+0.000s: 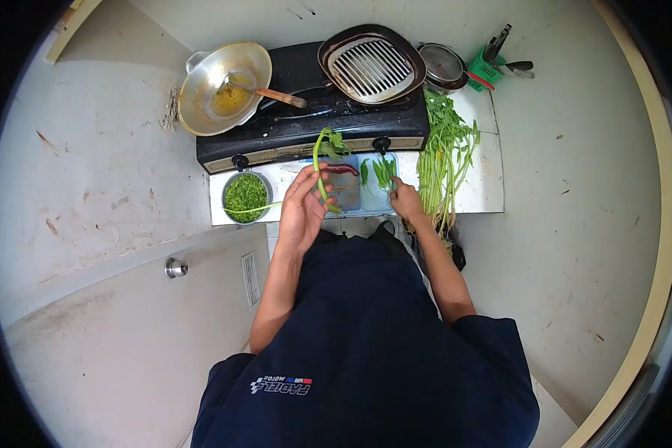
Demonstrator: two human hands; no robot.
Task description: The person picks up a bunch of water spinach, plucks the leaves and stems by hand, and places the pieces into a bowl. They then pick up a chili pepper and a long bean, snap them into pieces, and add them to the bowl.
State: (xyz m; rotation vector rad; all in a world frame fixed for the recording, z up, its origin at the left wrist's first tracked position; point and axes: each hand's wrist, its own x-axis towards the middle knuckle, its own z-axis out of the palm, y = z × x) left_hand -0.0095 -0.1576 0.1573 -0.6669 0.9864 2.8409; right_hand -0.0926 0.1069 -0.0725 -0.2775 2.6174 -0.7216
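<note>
My left hand [305, 200] is closed round a green leafy stalk [317, 160], held upright above the board with its leaves at the top. My right hand [405, 198] reaches down to the right part of the blue cutting board [364, 203], its fingers pinched at a small pile of green leaves [384, 171]. Between the hands, a knife with a dark red handle [343, 169] lies across the board, its blade partly hidden behind my left hand. A round bowl of chopped greens [245, 196] stands to the left, with a thin pale stalk across its rim.
Behind the board is a black gas stove [299, 131] bearing a wok [255, 66] with a wooden-handled spatula [276, 97] and a grill pan [384, 37]. Long leafy greens [444, 157] lie at right. Beyond are a lidded pot [442, 63] and a green utensil basket [483, 73].
</note>
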